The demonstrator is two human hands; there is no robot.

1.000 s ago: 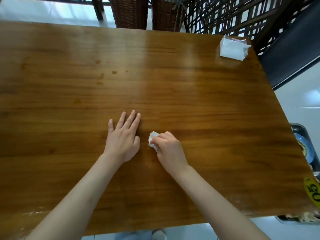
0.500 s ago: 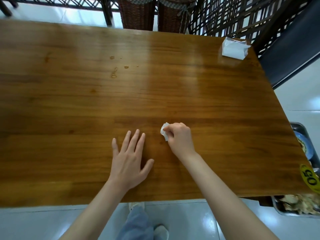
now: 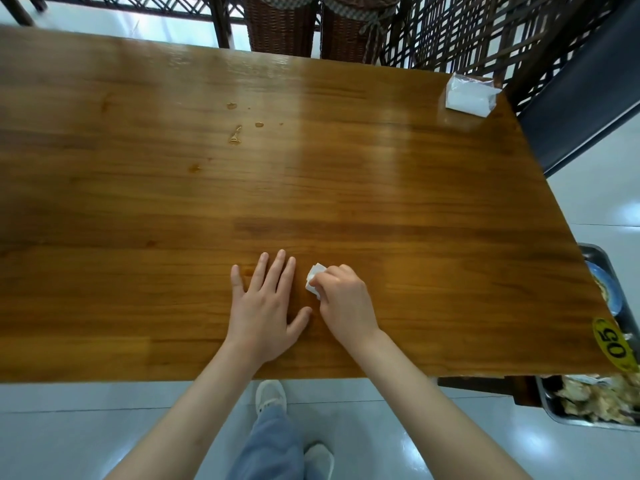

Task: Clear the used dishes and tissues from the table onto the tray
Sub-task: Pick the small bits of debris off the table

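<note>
Glossy brown wood planks make up the worktop, with a yellow sticker reading "05" at its near right corner. Two hands sit near the front edge: the left hand lies flat, grip released; the right hand just beside it pinches one crumpled white tissue against the wood. One white paper napkin pack stands at the far right corner.
</note>
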